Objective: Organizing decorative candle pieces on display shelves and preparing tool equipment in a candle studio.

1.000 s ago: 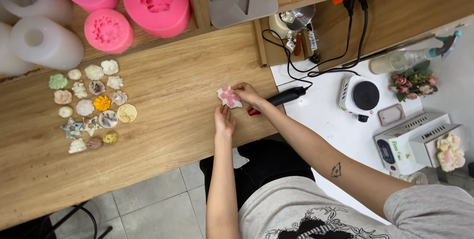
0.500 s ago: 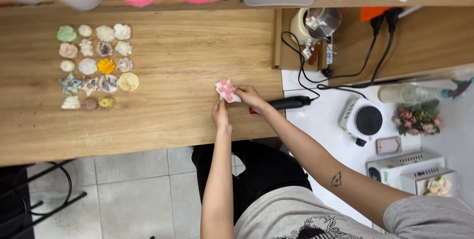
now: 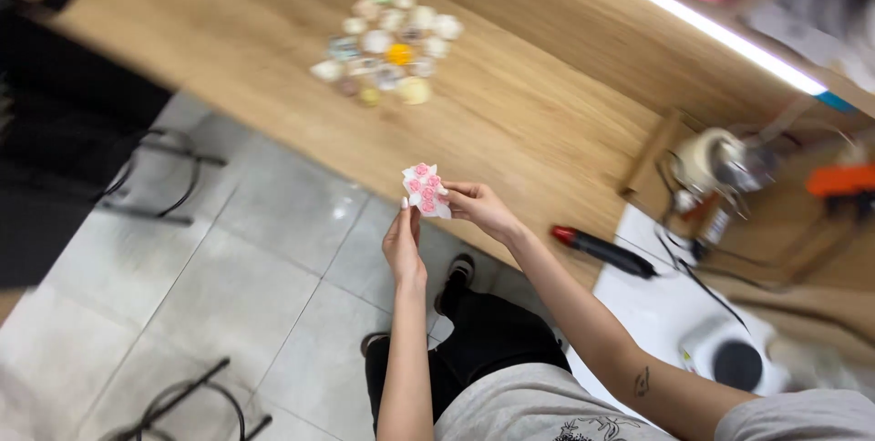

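Both hands pinch one small piece: a white, petal-edged flower ornament (image 3: pixel 426 189) dotted with pink blossoms. The right hand (image 3: pixel 480 210) grips its edge at about 3 o'clock with thumb and fingertips pressed together, while the left hand (image 3: pixel 404 245) comes up from 6 o'clock, fingertips closed on its lower edge. The ornament is lifted off the wooden table (image 3: pixel 538 113), over the table's near edge and the tiled floor (image 3: pixel 228 268). By the look of it, this is an inspection step; turning the piece calls for a light, even pinch. At 11 o'clock lies a cluster of small pastel ornaments (image 3: pixel 387 40); at 3 o'clock, a black tool with a red tip (image 3: pixel 602 251)
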